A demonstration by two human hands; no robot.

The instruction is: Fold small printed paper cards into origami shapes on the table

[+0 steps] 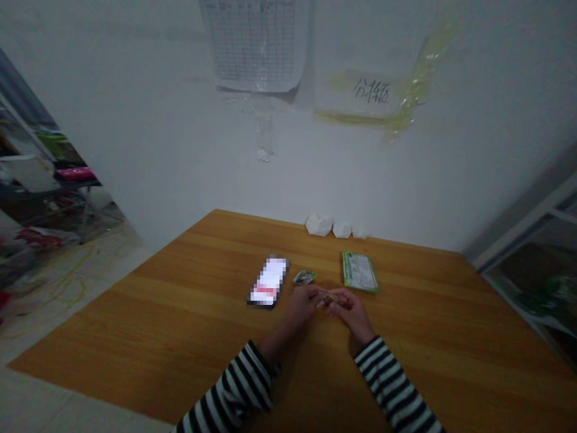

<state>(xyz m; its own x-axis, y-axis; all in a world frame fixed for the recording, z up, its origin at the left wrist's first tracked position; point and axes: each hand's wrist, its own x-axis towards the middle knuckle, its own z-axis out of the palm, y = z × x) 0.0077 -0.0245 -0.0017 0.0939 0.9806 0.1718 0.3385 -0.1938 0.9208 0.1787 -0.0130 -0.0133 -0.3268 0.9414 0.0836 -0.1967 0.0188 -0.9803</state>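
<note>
My left hand and my right hand meet over the middle of the wooden table, both pinching a small clear-wrapped packet held between them. Their fingers are closed on it. Just beyond my left hand lies a small torn wrapper piece. A phone with a lit screen rests flat to the left of my hands. A green and white packet lies flat beyond my right hand. Both sleeves are black and white striped.
Three crumpled white paper lumps sit at the table's far edge against the white wall. A grid sheet and a taped label hang on the wall. Cluttered shelves stand at left, a metal rack at right.
</note>
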